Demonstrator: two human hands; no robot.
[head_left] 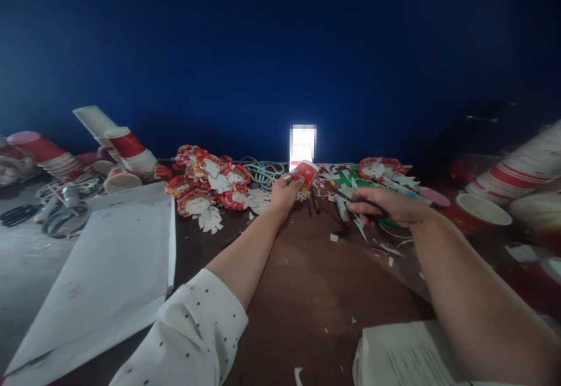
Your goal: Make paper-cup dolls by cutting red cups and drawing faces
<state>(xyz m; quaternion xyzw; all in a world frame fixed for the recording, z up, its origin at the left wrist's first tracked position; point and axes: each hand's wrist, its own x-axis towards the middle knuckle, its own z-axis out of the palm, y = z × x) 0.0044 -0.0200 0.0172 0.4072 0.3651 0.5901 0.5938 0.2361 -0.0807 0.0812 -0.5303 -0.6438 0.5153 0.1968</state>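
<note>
Near the table's far edge, my left hand (286,192) grips a red paper cup (308,173) with yellow marks, thumb along its side. My right hand (392,204) is closed round the black handles of a pair of scissors (373,203). Their blades point left toward the cup, apart from it as far as I can see. Left of the cup lies a heap of cut red-and-white paper cup pieces (210,178). More cut cup pieces (380,168) lie behind my right hand, beside green and white scraps.
Stacked paper cups (131,151) lean at the left; another cup stack (521,169) lies at the right near a wide tub (482,209). A large white sheet (127,257) covers the left side. Coiled cord (263,172), a lit screen (302,143) and a printed booklet (405,354) also lie about.
</note>
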